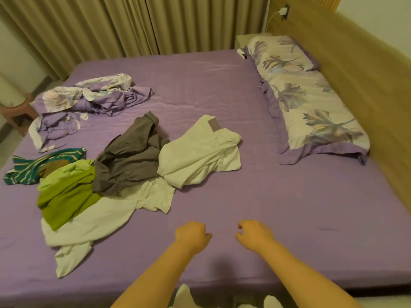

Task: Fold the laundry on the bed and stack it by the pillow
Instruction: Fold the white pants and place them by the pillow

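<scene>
Purple bed (222,90), curtains behind — laundry loose, nothing folded.
From my view, at nine o'clock lie the striped teal top (26,167), green shirt (64,201), grey garment (131,158) and white shirt (200,152); pillows (311,103) sit at two o'clock; my left hand (191,236) and right hand (255,235) hover at six — loosely curled, holding nothing.

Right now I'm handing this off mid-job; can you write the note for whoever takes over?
Left hand and right hand: both loosely curled, holding nothing, over bare sheet at the near edge of the bed.
Unfolded heap on the left: white trousers, grey garment, green garment, white shirt, striped teal top.
Beside the pillows: no stack yet.
Done: nothing.
Left: fold every piece, stack by the pillows.
</scene>
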{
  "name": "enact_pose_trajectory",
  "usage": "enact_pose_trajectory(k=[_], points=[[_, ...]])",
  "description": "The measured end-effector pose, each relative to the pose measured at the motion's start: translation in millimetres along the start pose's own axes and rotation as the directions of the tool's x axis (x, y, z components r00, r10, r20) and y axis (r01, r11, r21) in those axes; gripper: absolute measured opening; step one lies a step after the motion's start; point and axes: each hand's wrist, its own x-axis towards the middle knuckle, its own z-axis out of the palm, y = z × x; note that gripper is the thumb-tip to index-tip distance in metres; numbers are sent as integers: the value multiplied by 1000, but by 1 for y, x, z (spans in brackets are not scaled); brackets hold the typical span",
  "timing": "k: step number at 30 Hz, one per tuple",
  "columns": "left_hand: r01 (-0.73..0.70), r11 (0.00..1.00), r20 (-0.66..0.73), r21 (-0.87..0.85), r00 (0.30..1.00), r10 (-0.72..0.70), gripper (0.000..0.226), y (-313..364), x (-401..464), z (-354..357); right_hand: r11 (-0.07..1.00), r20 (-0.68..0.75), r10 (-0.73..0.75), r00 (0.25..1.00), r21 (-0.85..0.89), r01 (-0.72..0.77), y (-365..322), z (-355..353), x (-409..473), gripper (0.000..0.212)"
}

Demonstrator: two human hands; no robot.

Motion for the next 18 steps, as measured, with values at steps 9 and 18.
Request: enact_pose_trajectory(k=[9,18], points=[[69,996,-7,-53,998,-70,41,51,34,-28,999,50,-28,998,23,26,49,-41,46,38],[56,996,34,-68,998,-54,41,42,60,-37,1000,127,9,992,24,-12,31,-29,75,38]])
